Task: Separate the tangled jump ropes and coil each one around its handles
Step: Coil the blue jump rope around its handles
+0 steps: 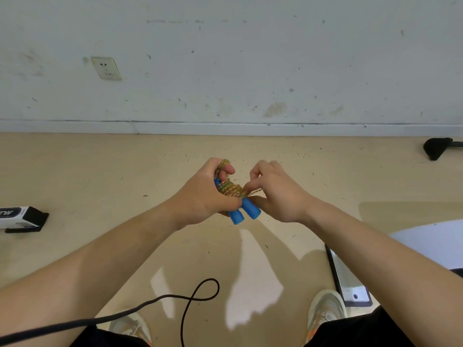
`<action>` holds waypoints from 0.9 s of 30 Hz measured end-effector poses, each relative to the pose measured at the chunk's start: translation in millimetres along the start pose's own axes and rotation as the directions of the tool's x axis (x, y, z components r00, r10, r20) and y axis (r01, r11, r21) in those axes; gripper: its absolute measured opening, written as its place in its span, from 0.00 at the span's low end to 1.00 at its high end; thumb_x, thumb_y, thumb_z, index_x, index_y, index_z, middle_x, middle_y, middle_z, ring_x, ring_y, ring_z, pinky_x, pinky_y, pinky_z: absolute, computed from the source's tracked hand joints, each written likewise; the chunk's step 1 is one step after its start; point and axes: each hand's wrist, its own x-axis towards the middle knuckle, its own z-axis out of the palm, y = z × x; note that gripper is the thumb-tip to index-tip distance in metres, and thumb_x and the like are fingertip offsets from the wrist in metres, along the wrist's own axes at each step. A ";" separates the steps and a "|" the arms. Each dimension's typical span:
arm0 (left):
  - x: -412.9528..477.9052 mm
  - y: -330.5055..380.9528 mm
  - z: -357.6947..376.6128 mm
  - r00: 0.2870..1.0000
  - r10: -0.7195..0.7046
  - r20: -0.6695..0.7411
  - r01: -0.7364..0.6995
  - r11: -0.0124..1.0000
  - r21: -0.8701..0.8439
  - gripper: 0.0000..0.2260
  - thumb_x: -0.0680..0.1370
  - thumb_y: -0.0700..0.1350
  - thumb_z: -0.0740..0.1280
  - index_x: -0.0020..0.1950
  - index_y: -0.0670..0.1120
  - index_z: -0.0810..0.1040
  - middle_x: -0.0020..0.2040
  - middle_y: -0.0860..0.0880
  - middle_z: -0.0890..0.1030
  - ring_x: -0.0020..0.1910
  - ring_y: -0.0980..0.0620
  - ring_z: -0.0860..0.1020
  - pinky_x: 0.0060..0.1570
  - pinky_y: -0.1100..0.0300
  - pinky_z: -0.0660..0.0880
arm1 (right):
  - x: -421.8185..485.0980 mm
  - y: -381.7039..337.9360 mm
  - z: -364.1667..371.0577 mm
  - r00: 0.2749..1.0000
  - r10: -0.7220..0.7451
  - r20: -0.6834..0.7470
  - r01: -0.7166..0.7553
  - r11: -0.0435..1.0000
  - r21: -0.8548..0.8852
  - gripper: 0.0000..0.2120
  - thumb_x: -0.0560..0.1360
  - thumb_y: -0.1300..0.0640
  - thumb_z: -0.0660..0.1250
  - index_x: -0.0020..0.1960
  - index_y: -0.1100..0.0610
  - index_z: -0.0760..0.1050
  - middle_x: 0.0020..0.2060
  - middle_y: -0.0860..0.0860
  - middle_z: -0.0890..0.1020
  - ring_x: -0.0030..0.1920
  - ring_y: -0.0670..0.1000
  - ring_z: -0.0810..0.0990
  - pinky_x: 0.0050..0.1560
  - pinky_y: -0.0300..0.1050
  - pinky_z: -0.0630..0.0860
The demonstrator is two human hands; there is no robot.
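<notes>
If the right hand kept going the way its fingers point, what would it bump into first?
Most likely the multicoloured rope coil wound round the blue handles, which the left hand grips; the right hand pinches the rope's loose end beside it.

Coiled rope (231, 190) between left hand (203, 196) and right hand (278, 194); cord (195, 296) on floor (100, 171) nearer; perhaps box (20, 217) far left.

The left hand (206, 194) hides the tops of the blue handles (248, 212); the black cord (193, 299) runs off-frame.
</notes>
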 end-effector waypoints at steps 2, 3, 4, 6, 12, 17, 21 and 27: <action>-1.2 -1.1 -0.1 0.999 0.048 0.014 -0.049 0.994 0.098 0.24 0.69 0.32 0.75 0.58 0.49 0.71 0.48 0.51 0.68 0.35 0.59 0.71 0.36 0.66 0.75 | -0.3 -5.6 -3.7 0.999 0.025 0.040 -0.021 0.996 -0.081 0.09 0.78 0.51 0.66 0.55 0.45 0.82 0.38 0.43 0.71 0.47 0.52 0.70 0.44 0.46 0.67; -1.6 -1.9 -0.5 0.997 0.071 0.020 -0.074 0.986 0.152 0.24 0.68 0.33 0.75 0.58 0.50 0.70 0.48 0.52 0.68 0.34 0.60 0.70 0.35 0.66 0.73 | -1.1 -9.1 -5.9 0.995 0.072 0.074 -0.067 0.996 -0.066 0.09 0.78 0.50 0.64 0.54 0.43 0.81 0.33 0.43 0.71 0.44 0.51 0.72 0.39 0.45 0.66; -2.0 -3.0 -0.6 0.995 0.092 0.024 -0.095 0.975 0.202 0.25 0.68 0.34 0.75 0.58 0.50 0.70 0.47 0.52 0.69 0.34 0.60 0.70 0.35 0.65 0.73 | -2.0 -11.7 -6.4 0.990 0.113 0.088 -0.107 0.992 -0.064 0.09 0.79 0.49 0.63 0.54 0.42 0.81 0.32 0.43 0.72 0.42 0.51 0.72 0.37 0.44 0.65; -2.5 -4.7 0.2 0.992 0.126 0.031 -0.129 0.953 0.275 0.25 0.67 0.34 0.75 0.57 0.51 0.69 0.47 0.52 0.70 0.35 0.58 0.70 0.35 0.59 0.75 | -3.4 -15.5 -4.5 0.989 0.139 0.051 -0.131 0.982 -0.138 0.10 0.80 0.45 0.61 0.56 0.40 0.80 0.34 0.43 0.74 0.43 0.50 0.73 0.36 0.44 0.65; -3.4 -6.1 5.9 0.989 0.136 0.053 -0.146 0.920 0.363 0.25 0.66 0.35 0.75 0.56 0.52 0.69 0.46 0.53 0.71 0.34 0.60 0.72 0.33 0.60 0.76 | -3.5 -15.5 5.3 0.982 0.177 0.066 -0.185 0.973 0.135 0.14 0.78 0.59 0.61 0.56 0.48 0.82 0.44 0.46 0.85 0.43 0.50 0.81 0.46 0.49 0.79; -3.5 -4.2 9.8 0.986 0.156 0.056 -0.166 0.906 0.391 0.24 0.65 0.36 0.75 0.53 0.53 0.69 0.45 0.55 0.72 0.39 0.54 0.76 0.35 0.53 0.78 | -1.6 -20.8 11.4 0.912 0.372 0.170 -0.268 0.228 0.936 0.12 0.75 0.72 0.59 0.49 0.64 0.80 0.45 0.60 0.84 0.43 0.56 0.84 0.44 0.47 0.81; -5.7 -4.1 14.0 0.986 0.150 0.066 -0.164 0.908 0.385 0.23 0.65 0.37 0.75 0.53 0.52 0.69 0.46 0.54 0.72 0.39 0.52 0.76 0.35 0.50 0.77 | 2.5 -18.8 13.8 0.860 0.478 0.178 -0.212 0.018 0.977 0.13 0.77 0.69 0.63 0.59 0.59 0.69 0.42 0.58 0.82 0.41 0.55 0.80 0.46 0.49 0.79; -3.7 -8.2 21.6 0.994 0.082 0.076 -0.100 0.955 0.279 0.24 0.66 0.36 0.76 0.53 0.52 0.68 0.48 0.51 0.70 0.39 0.54 0.72 0.36 0.55 0.76 | 4.6 -28.9 17.0 0.889 0.452 0.079 -0.208 0.243 0.947 0.07 0.78 0.65 0.56 0.46 0.64 0.72 0.36 0.56 0.73 0.35 0.49 0.65 0.39 0.45 0.66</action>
